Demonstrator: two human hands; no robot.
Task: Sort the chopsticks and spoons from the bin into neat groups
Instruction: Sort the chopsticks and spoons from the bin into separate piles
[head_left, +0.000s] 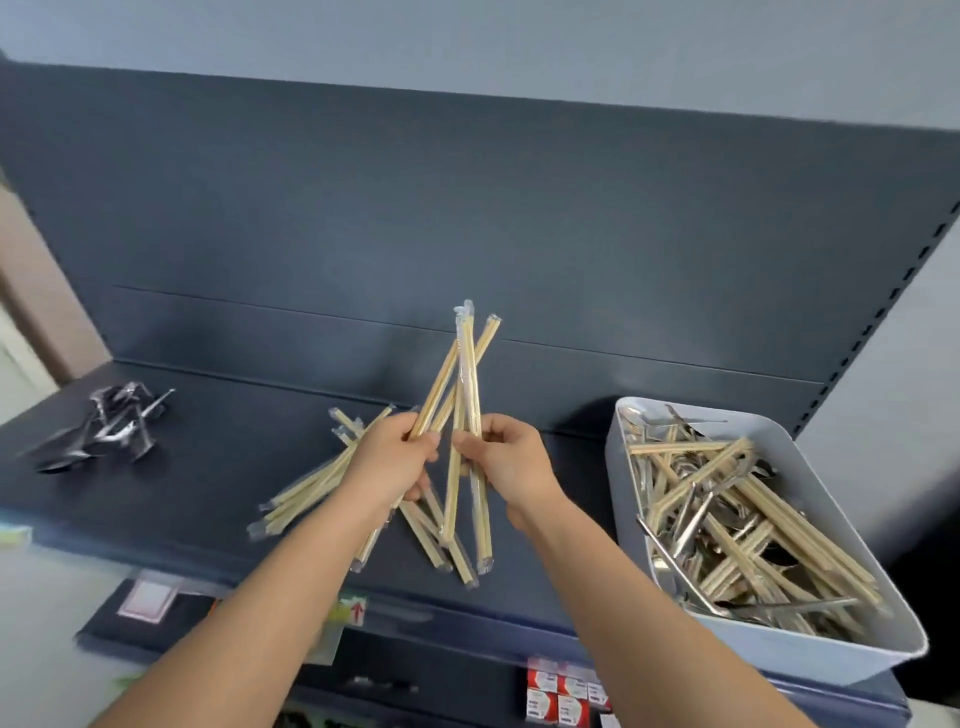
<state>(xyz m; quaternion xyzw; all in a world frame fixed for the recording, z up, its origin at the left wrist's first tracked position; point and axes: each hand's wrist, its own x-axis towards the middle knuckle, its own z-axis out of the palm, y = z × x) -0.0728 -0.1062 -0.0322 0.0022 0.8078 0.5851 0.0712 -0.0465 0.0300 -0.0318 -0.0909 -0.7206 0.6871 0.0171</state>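
Left hand (387, 457) and right hand (511, 457) are each gripping wrapped chopsticks (465, 364) above the chopstick pile (306, 493) on the shelf (218, 467), spoons (104, 431) lying far left, bin (805, 660) sitting at the right edge.

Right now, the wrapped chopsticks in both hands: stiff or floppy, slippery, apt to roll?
Likely stiff: the chopsticks look straight though the left hand and right hand grip them only mid-length. Probably slippery: clear glossy wrappers. Unlikely to roll far: the packs on the shelf lie flat, fanned.
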